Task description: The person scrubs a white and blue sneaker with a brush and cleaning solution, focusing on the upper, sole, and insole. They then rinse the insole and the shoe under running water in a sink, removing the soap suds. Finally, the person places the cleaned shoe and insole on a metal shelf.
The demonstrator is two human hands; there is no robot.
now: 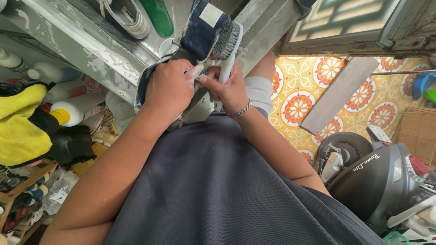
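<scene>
Our left hand [169, 87] clamps the navy shoe [200, 31]; our right hand [229, 88] grips the white brush [227, 43], bristles against its heel. Suds show; scrubbing seems midway, rinsing left.

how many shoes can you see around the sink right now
2: a navy shoe held by the left hand while the right hand scrubs it with a brush, and a white sneaker in the sink. Others may be hidden.

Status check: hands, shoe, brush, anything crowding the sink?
Left hand grips the navy shoe. Right hand holds the white brush, bristles against the shoe. White sneaker and green insole lie in the sink behind.
</scene>
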